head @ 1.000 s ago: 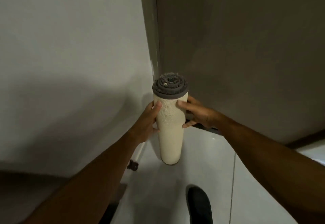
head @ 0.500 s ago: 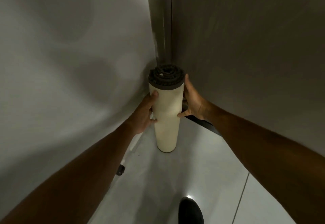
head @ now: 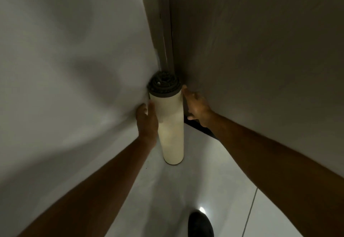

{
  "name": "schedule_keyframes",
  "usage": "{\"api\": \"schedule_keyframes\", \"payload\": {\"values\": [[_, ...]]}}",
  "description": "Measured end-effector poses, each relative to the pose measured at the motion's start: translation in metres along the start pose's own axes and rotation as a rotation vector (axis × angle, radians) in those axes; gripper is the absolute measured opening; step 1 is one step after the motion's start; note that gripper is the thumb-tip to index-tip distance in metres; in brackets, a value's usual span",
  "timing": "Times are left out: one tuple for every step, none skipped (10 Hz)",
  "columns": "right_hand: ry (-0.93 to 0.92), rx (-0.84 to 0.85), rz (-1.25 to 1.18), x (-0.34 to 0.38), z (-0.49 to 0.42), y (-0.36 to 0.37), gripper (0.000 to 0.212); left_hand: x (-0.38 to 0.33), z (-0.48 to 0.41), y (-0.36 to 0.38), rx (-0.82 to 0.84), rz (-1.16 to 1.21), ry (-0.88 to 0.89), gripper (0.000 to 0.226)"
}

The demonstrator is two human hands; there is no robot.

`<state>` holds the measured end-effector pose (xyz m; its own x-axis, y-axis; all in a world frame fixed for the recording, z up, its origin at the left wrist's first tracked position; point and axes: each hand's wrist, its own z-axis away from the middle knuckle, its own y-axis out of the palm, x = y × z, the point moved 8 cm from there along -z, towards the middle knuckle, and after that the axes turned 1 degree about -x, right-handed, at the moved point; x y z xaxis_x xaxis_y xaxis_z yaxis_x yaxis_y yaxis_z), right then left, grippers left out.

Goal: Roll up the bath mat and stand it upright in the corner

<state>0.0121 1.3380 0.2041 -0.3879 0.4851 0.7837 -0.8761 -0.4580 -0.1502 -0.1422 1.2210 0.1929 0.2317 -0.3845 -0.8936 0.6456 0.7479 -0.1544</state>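
Note:
The rolled bath mat (head: pixel 172 125) stands upright on the floor, tight in the corner between the white wall and the dark panel. Its outside is cream and its dark grey pile shows as a spiral at the top end. My left hand (head: pixel 147 119) holds the roll's left side, with the thumb on its front and the fingers hidden behind. My right hand (head: pixel 197 106) lies flat along the right side with the fingers stretched out. Its fingertips touch the roll near the top rim, and the thumb is off the roll.
A white wall (head: pixel 74 69) is on the left and a dark brown panel (head: pixel 260 60) on the right. A dark skirting strip (head: pixel 201 128) runs along the panel's foot. The floor (head: pixel 195 184) is glossy white tile. The toe of a black shoe (head: pixel 200 224) shows at the bottom.
The roll has moved deeper into the corner and stands on the floor. My right hand has loosened from a grip to flat fingers, with the thumb off the roll. The view has come closer.

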Motion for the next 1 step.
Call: {"api": "schedule_keyframes", "payload": {"values": [[0.041,0.100,-0.051,0.0111,0.0188,0.0011,0.056,-0.0353,0.0213,-0.0045,-0.088,-0.163,0.148,0.056]]}}
